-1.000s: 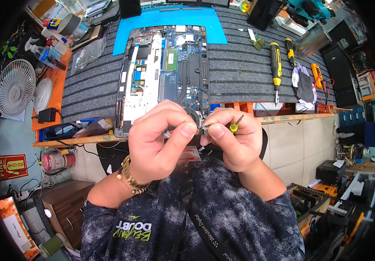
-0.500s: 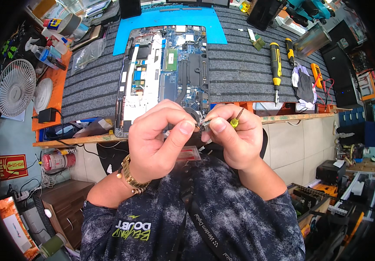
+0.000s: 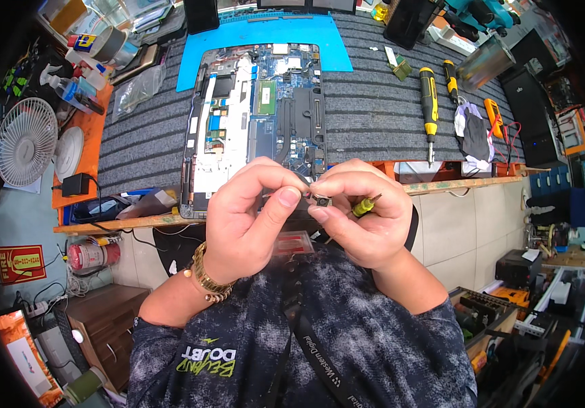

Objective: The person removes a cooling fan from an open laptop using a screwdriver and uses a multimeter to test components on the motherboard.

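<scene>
Both of my hands meet above the near edge of an opened laptop base (image 3: 292,109). Between the thumb and forefinger of my right hand (image 3: 374,221) is a small dark, square-faced part (image 3: 322,200) that looks like a connector. A slim yellow-green screwdriver (image 3: 364,206) is tucked under the curled fingers of that same hand. My left hand (image 3: 245,214) is closed in a pinch beside the part; its fingertips hide whatever they grip. The laptop's blue circuit board, green memory module (image 3: 265,97) and black heat pipe lie exposed.
A blue mat (image 3: 337,44) lies behind the laptop on the grey ribbed bench cover (image 3: 367,122). To the right are a large yellow-black screwdriver (image 3: 430,102), a crumpled cloth (image 3: 472,132) and an orange multimeter (image 3: 493,117). A white fan (image 3: 27,139) stands left, near spray bottles.
The small part in my right hand has turned so its dark square face shows. My right fingers have shifted, tilting the screwdriver lower. My left hand keeps its pinch, moved slightly.
</scene>
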Demonstrator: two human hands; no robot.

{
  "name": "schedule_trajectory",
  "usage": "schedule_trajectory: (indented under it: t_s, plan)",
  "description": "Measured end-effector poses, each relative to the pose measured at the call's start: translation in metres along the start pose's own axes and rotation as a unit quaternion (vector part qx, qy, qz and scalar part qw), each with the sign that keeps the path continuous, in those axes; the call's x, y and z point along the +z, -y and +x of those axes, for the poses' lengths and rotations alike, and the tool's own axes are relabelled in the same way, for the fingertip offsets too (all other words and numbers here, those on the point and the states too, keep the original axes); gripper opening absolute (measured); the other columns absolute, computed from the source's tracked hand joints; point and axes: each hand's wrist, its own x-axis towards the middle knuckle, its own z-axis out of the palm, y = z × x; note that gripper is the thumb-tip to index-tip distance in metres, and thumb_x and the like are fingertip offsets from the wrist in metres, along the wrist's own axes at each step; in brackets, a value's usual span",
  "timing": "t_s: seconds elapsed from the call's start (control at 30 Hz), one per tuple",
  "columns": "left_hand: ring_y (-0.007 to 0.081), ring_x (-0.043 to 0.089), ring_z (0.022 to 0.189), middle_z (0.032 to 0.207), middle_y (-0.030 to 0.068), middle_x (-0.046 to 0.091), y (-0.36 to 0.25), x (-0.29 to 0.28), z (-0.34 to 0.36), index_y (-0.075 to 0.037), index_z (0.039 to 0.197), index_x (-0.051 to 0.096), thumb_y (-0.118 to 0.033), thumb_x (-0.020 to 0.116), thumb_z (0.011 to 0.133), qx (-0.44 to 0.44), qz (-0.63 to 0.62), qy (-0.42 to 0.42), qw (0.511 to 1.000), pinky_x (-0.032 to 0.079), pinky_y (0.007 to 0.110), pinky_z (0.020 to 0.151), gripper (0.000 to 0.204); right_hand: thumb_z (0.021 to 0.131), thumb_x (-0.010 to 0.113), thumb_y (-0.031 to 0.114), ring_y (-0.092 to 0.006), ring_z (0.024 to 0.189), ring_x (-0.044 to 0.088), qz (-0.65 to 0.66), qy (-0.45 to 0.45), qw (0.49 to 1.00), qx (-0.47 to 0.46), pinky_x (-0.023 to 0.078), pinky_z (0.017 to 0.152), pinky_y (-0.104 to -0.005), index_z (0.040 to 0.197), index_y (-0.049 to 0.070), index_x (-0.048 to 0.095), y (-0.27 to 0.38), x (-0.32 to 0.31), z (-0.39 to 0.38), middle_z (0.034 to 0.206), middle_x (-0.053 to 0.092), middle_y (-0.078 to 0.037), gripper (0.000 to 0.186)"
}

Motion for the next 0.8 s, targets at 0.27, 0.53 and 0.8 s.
schedule_trajectory:
  t_s: [0.27,0.53,0.8]
  plan:
    - [0.0154,0.066,0.101,0.11,0.0093,0.071,0.0009,0.001,0.0002,0.004,0.114,0.073,-0.005,0.068,0.113,0.004,0.009,-0.001,1.0,0.053,0.03,0.091,0.011,0.088,0.087,-0.008,-0.0061,0.072,0.058,-0.004,0.006,1.0,-0.01,0.044,0.062,-0.0242,0.118,0.002,0.083,0.0011,-0.0002,0.0014,0.104,0.078,-0.007,0.031]
    - [0.0155,0.066,0.1,0.108,0.009,0.072,0.0042,0.0002,-0.0001,0.003,0.114,0.074,-0.006,0.07,0.112,-0.003,0.023,-0.003,1.0,0.053,0.031,0.09,0.01,0.089,0.086,-0.008,-0.0062,0.073,0.057,0.005,0.006,1.0,0.002,0.043,0.062,-0.0241,0.118,0.001,0.083,-0.0015,0.0003,-0.001,0.105,0.078,-0.007,0.031]
    - [0.0175,0.068,0.096,0.104,0.0097,0.074,0.0093,-0.0001,0.0011,0.003,0.111,0.075,-0.006,0.073,0.11,0.01,0.062,-0.019,0.998,0.054,0.032,0.088,0.01,0.09,0.086,-0.007,-0.0068,0.073,0.057,-0.011,0.012,1.0,0.007,0.043,0.062,-0.024,0.117,0.001,0.083,-0.0053,-0.0012,-0.0011,0.104,0.078,-0.008,0.029]
